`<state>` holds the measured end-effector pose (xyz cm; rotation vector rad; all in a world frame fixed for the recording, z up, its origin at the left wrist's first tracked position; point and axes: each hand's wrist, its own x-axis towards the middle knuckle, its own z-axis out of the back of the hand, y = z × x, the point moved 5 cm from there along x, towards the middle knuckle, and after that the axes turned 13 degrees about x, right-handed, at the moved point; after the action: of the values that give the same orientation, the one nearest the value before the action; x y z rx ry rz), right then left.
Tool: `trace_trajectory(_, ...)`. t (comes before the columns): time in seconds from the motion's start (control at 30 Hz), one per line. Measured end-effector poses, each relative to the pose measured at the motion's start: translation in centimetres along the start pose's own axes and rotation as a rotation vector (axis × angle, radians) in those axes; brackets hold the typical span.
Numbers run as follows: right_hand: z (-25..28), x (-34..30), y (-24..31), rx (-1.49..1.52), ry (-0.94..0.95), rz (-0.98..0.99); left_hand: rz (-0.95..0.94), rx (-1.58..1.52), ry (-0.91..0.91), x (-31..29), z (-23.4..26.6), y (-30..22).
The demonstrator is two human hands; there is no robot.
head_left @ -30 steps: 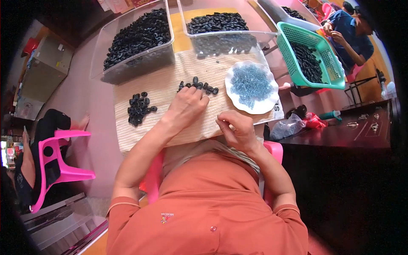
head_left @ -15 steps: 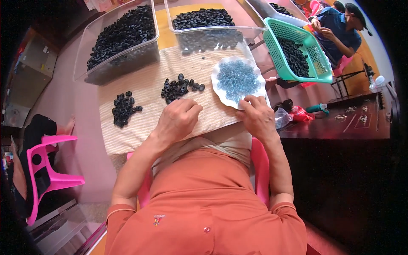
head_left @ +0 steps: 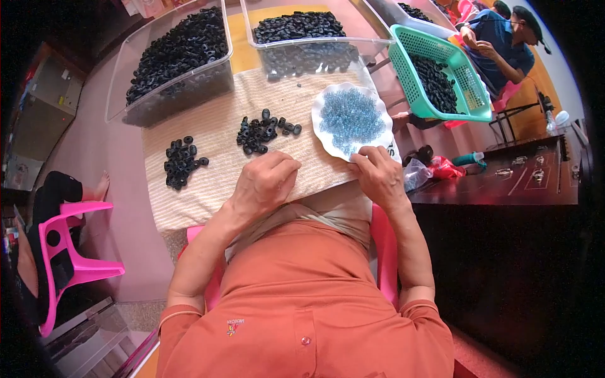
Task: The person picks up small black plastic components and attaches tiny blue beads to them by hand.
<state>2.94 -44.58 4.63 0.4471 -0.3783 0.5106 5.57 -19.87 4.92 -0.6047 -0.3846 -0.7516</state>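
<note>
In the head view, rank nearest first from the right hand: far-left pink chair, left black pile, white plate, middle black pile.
1. White plate, just ahead of the right hand
2. Middle black pile, leftward
3. Left black pile, farther left
4. Pink chair, far left

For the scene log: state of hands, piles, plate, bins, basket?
Left hand: fingers curled, contents hidden.
White scalloped plate: holding blue beads.
Right hand: fingers at plate rim.
Left black-piece pile: loose.
Middle black pile: loose.
Left clear plastic bin: partly filled.
Middle clear bin: partly filled.
Far-right clear bin: partly filled.
Green plastic basket: partly filled.
</note>
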Motion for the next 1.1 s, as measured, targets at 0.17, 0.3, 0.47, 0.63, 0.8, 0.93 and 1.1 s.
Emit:
trace_trajectory(0.17, 0.1, 0.3, 0.6, 0.019, -0.006, 0.032, 0.048, -0.121, 0.015, -0.2, -0.5, 0.2)
trace_trajectory(0.3, -0.3, 0.1, 0.4, 0.024, -0.013, 0.063, 0.081, -0.183, 0.031, 0.1, -0.5, -0.2)
trace_trajectory(0.47, -0.5, 0.1, 0.6, 0.007, -0.032, 0.119, 0.121, -0.256, 0.021, 0.2, -0.7, -0.3)
trace_trajectory(0.63, -0.5, 0.0, 0.6, 0.032, -0.067, 0.124, 0.198, -0.340, 0.046, 0.2, -1.2, -0.4)
trace_trajectory(0.8, -0.5, 0.0, 0.1, 0.069, -0.019, 0.073, 0.239, -0.375, 0.061, 0.5, -1.7, -0.4)
trace_trajectory(0.93, -0.5, 0.1, 0.3, 0.091, -0.017, 0.058, 0.232, -0.410, 0.050, 0.2, -2.2, -0.2)
trace_trajectory(1.1, -0.7, -0.1, 0.1, 0.093, 0.004, 0.053, 0.241, -0.448, 0.054, 0.4, -2.4, -0.4)
